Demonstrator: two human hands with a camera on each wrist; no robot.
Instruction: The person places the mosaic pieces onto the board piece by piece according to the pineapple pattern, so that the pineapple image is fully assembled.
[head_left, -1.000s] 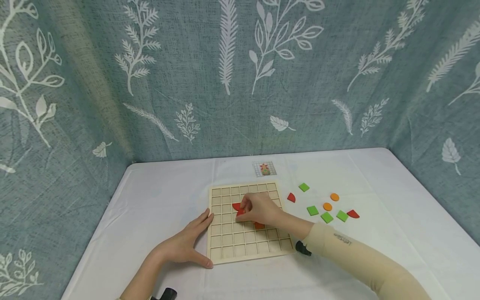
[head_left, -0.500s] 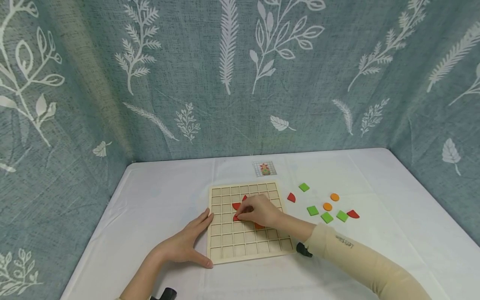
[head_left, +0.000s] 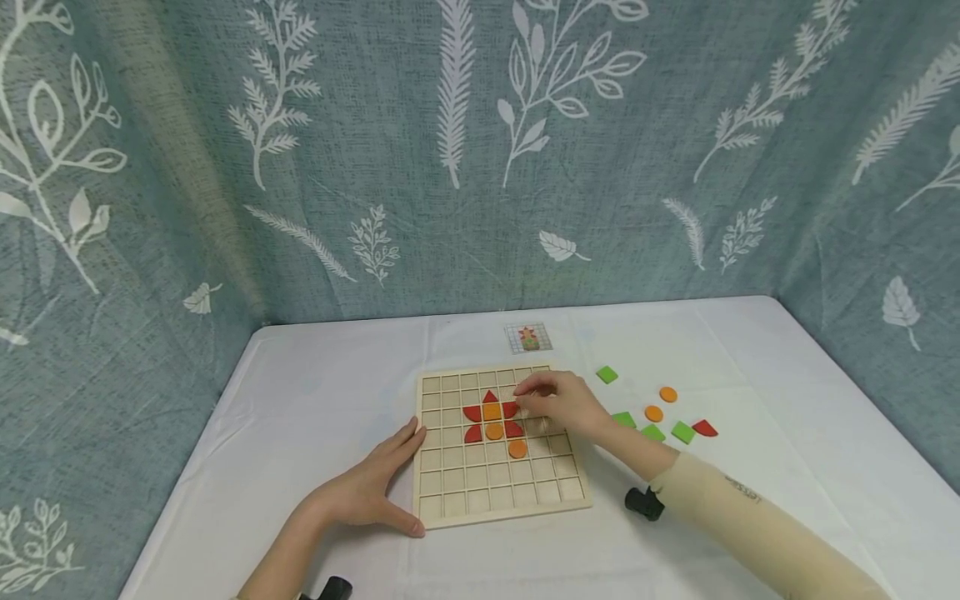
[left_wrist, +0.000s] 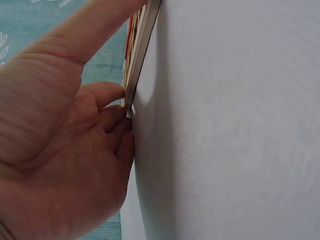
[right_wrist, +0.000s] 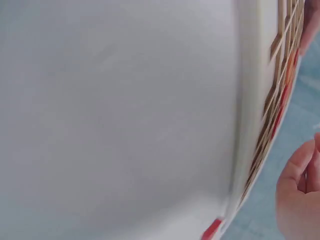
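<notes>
A wooden grid board point(head_left: 504, 514) lies on the white table. My left hand point(head_left: 371, 487) rests at its left side, fingertips on the left edge and thumb by the near corner; the left wrist view point(left_wrist: 65, 145) shows them against the rim. Over the board's right part hovers my right hand point(head_left: 562, 404), fingers loosely bent with nothing visible between them. Its fingertips are near a red quarter-circle tile point(head_left: 510, 409). More red tiles point(head_left: 473, 434) surround an orange square tile point(head_left: 491, 412) and an orange disc point(head_left: 494, 431). Another orange disc point(head_left: 517, 449) sits lower right.
Right of the board lie green square tiles point(head_left: 683, 432), two orange discs point(head_left: 668, 394) and a red quarter-circle tile point(head_left: 705, 428). Another red tile point(right_wrist: 212, 229) shows beside the board in the right wrist view. A small pattern card point(head_left: 528, 337) lies behind the board.
My right hand has let go of the lower-left red tile, which lies in its cell, and has moved right and away, uncovering the orange and red tiles. The left hand stays put.
</notes>
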